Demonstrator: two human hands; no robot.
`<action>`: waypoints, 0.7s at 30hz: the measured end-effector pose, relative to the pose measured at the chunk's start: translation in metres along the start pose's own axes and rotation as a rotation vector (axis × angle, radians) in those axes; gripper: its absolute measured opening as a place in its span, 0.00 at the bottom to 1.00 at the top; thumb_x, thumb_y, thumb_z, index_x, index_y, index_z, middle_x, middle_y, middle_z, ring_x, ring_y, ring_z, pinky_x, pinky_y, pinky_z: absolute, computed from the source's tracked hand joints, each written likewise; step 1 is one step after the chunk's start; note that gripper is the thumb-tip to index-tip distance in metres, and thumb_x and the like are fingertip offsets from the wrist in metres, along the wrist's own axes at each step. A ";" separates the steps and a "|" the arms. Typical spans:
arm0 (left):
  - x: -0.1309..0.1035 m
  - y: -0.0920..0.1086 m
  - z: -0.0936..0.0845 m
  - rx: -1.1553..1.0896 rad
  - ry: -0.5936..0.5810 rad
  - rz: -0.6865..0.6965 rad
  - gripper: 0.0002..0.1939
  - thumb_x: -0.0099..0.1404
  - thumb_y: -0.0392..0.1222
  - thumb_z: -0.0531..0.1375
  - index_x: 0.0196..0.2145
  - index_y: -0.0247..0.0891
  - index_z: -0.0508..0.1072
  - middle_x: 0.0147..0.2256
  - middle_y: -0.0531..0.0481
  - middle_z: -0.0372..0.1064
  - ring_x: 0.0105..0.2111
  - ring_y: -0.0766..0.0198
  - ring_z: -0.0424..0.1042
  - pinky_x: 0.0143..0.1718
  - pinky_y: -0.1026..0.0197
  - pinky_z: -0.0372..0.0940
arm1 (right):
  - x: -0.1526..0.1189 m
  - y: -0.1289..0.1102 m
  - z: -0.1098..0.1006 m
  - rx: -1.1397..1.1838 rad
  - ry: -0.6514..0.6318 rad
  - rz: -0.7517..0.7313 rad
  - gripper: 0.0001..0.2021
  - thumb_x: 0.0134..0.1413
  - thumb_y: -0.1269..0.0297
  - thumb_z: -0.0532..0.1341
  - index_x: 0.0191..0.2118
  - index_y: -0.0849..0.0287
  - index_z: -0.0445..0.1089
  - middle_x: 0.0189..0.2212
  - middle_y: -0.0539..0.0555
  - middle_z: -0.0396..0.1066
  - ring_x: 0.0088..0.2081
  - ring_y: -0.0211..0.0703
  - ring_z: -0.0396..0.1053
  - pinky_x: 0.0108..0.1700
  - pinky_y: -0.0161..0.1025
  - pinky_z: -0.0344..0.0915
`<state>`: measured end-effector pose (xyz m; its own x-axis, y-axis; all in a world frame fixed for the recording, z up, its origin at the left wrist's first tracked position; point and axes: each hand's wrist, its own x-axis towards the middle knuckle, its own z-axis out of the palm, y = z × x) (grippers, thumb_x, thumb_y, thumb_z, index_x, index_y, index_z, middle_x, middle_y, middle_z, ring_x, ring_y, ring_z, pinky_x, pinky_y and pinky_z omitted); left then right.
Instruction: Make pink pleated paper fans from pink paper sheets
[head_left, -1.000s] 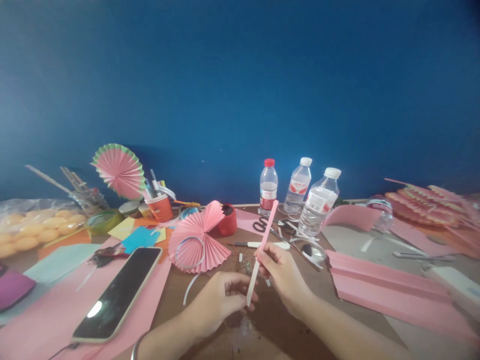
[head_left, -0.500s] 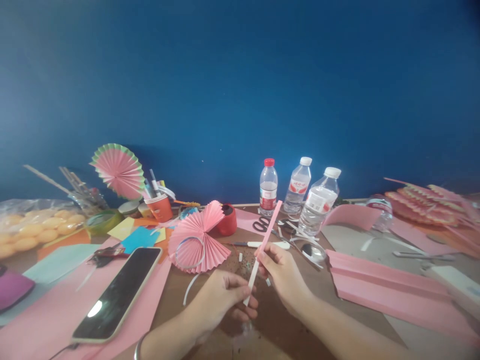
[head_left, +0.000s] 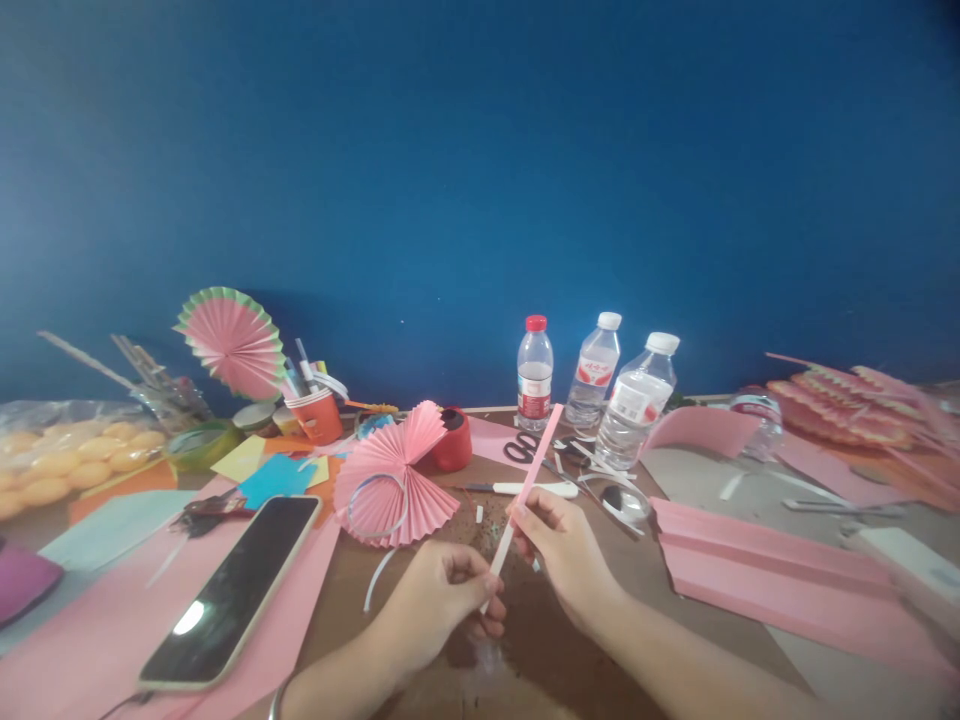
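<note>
A narrow folded strip of pink paper [head_left: 546, 440], paler along its lower part, slants upright between my two hands. My left hand [head_left: 457, 590] pinches its lower end between thumb and fingers. Higher up, near the middle of the strip, the fingers of my right hand [head_left: 559, 535] are closed on it. Left of the strip lies a pleated pink paper fan [head_left: 427, 485], partly spread, with a ring of white tape [head_left: 360, 520] on it. Behind my right hand is a white-handled utility knife [head_left: 536, 490]. Black-handled scissors [head_left: 520, 449] rest beyond the knife.
Three water bottles [head_left: 535, 385] stand at the back by the blue wall. A phone [head_left: 232, 590] lies on pink paper at left. Folded pink paper [head_left: 772, 570] is at right. An orange cup of pens [head_left: 316, 415] and a bag of yellow balls [head_left: 82, 455] sit at back left.
The view has shifted very slightly. The fingers of my left hand have curled in a little closer around the strip's lower end; my right hand keeps its hold.
</note>
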<state>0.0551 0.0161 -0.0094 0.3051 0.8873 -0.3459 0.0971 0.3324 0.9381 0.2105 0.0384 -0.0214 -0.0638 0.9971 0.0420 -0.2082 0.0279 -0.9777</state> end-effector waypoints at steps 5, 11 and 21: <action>0.000 0.002 0.003 -0.076 -0.013 -0.016 0.17 0.49 0.50 0.64 0.26 0.30 0.73 0.22 0.47 0.73 0.22 0.63 0.73 0.24 0.64 0.64 | -0.001 -0.002 0.001 0.015 -0.006 0.012 0.11 0.47 0.58 0.62 0.24 0.61 0.66 0.16 0.45 0.60 0.18 0.33 0.57 0.20 0.31 0.53; 0.003 0.000 0.001 -0.041 0.016 -0.021 0.16 0.49 0.49 0.65 0.21 0.32 0.71 0.20 0.48 0.72 0.20 0.64 0.72 0.22 0.65 0.62 | -0.003 -0.003 0.002 0.103 -0.019 0.038 0.10 0.46 0.60 0.64 0.24 0.61 0.67 0.18 0.46 0.63 0.18 0.32 0.59 0.19 0.30 0.54; 0.000 0.004 0.001 -0.080 -0.039 0.018 0.15 0.51 0.48 0.65 0.27 0.31 0.74 0.25 0.47 0.73 0.24 0.64 0.73 0.26 0.64 0.64 | -0.005 -0.004 0.004 0.061 -0.017 0.057 0.11 0.46 0.61 0.63 0.21 0.62 0.66 0.16 0.46 0.63 0.17 0.32 0.59 0.19 0.30 0.54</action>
<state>0.0562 0.0167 -0.0057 0.3430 0.8809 -0.3262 0.0159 0.3418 0.9396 0.2078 0.0332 -0.0173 -0.0935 0.9956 -0.0090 -0.2628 -0.0334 -0.9643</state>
